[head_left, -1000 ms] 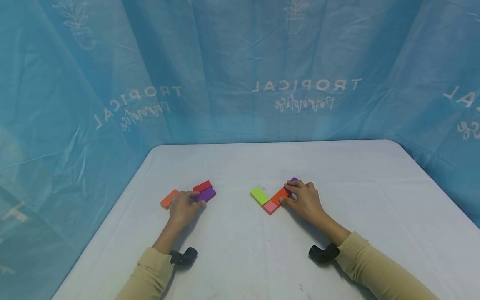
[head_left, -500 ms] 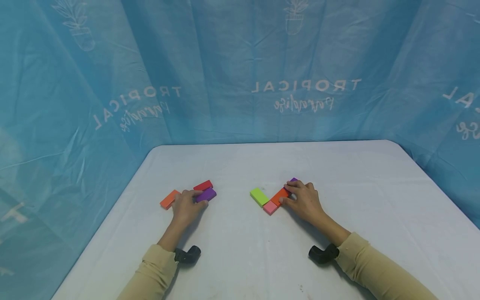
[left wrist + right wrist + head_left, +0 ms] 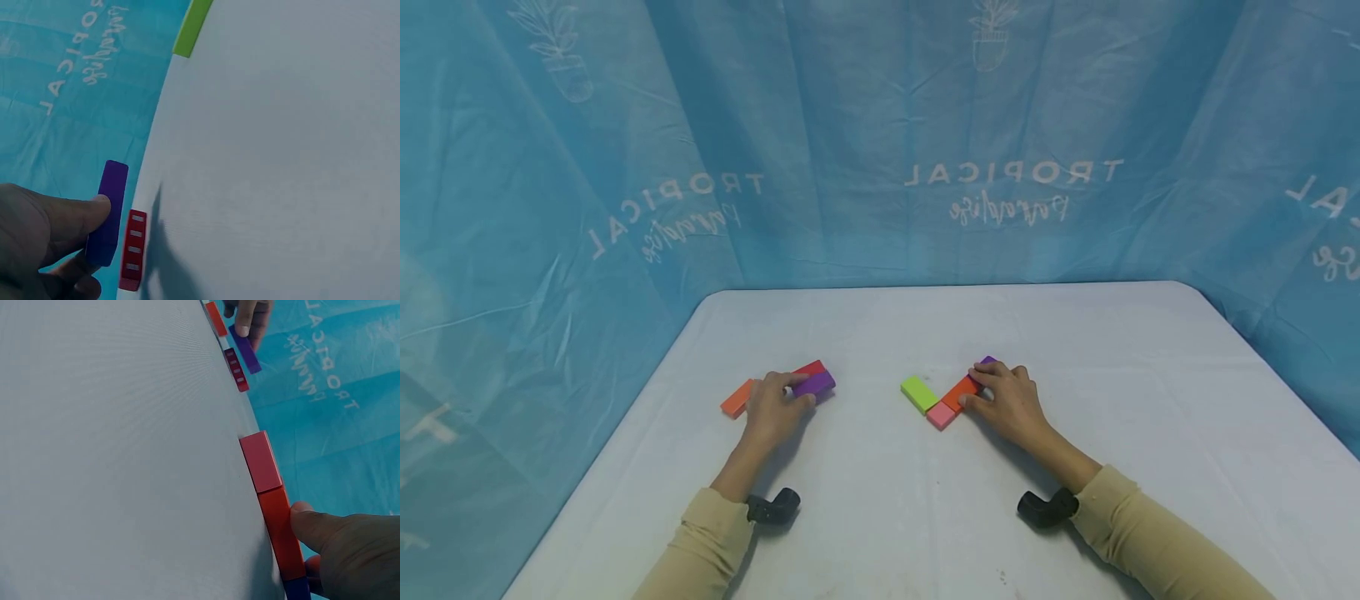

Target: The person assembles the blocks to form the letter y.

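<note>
My left hand (image 3: 771,412) pinches a purple block (image 3: 815,383) between thumb and fingers. In the left wrist view, this purple block (image 3: 111,206) is raised off the white table, beside a red block (image 3: 133,250) with a row of small slots. An orange block (image 3: 737,398) lies left of that hand, partly covered by it. My right hand (image 3: 1011,400) grips an orange-red block (image 3: 961,392), its thumb on the near side and fingers over the far end. A pink block (image 3: 941,415) adjoins one end; a second purple block (image 3: 988,359), mostly hidden by fingers, adjoins the other.
A lime green block (image 3: 919,394) angles off from the pink block, so the row forms a V. The white-covered table (image 3: 880,500) has a blue printed curtain (image 3: 850,167) behind it and at both sides. Black mounts (image 3: 775,507) are worn at both wrists.
My left hand has shifted slightly right and lifted the purple block off the table, beside the red one. The right hand and its row of blocks have stayed put.
</note>
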A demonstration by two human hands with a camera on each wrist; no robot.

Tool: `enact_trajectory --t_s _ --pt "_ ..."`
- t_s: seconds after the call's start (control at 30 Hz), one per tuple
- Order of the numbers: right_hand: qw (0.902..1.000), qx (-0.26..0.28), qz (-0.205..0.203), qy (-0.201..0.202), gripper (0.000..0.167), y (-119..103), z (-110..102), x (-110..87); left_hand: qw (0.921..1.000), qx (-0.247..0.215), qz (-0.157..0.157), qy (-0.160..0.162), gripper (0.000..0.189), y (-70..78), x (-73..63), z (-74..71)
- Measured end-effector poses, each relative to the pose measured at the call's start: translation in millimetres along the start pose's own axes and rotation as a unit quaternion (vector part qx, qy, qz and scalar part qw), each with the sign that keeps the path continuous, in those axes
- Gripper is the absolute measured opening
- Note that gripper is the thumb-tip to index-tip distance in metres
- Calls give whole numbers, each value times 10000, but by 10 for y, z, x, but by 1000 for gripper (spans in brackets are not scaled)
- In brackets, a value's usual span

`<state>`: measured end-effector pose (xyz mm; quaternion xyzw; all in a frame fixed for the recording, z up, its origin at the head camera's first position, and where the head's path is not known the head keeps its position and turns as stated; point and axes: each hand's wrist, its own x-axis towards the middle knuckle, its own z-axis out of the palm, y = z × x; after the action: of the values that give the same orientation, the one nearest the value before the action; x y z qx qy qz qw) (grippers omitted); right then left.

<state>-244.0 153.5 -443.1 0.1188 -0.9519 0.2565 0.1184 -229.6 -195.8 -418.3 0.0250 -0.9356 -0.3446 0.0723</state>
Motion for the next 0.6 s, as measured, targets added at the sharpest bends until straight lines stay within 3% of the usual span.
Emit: enact_trajectory --t_s 0.27,0.6 --pt "10000 10 -20 -1 52 5 3 -2 9996 -108 247 -125 40 139 67 -56" --pt "10000 17 -40 45 51 3 2 2 9958 -101 806 -416 38 250 224 82"
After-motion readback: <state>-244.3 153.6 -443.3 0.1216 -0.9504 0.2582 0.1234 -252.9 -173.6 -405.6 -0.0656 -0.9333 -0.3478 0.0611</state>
